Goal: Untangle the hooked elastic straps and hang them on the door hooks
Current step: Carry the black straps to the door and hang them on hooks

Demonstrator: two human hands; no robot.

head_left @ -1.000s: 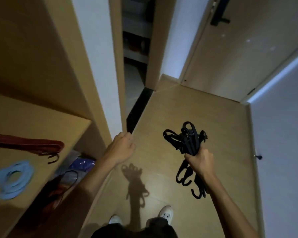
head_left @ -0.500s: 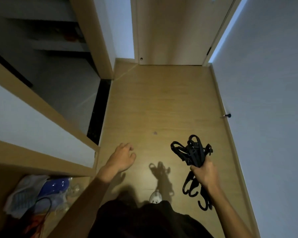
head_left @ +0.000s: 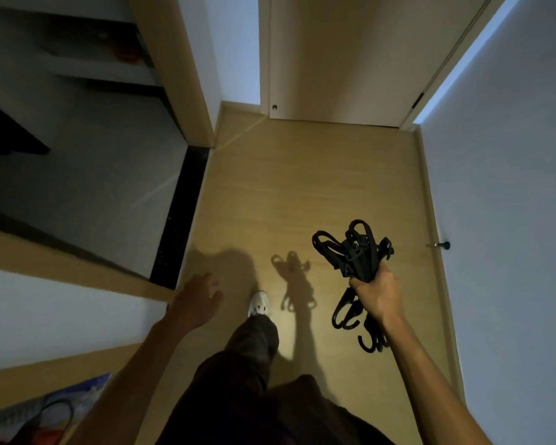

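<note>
My right hand point(head_left: 377, 297) grips a tangled bunch of black elastic straps point(head_left: 355, 252) around its middle. Looped strap ends fan out above my fist and several black hooks point(head_left: 349, 319) hang below it. My left hand point(head_left: 198, 298) hangs beside me with fingers loosely curled, holding nothing. A wooden door point(head_left: 350, 56) stands shut at the far end of the hallway. No door hooks show in this view.
Wooden floor point(head_left: 302, 187) runs ahead between a white wall point(head_left: 511, 187) on the right and a dark doorway point(head_left: 77, 171) on the left. A doorstop point(head_left: 443, 245) juts from the right wall. My white shoe point(head_left: 259, 304) steps forward. Clutter point(head_left: 29, 419) lies at bottom left.
I have turned away from the shelf with the red and blue straps and walked down the hallway toward the door. My right hand kept its grip on the black bunch; my left hand loosened.
</note>
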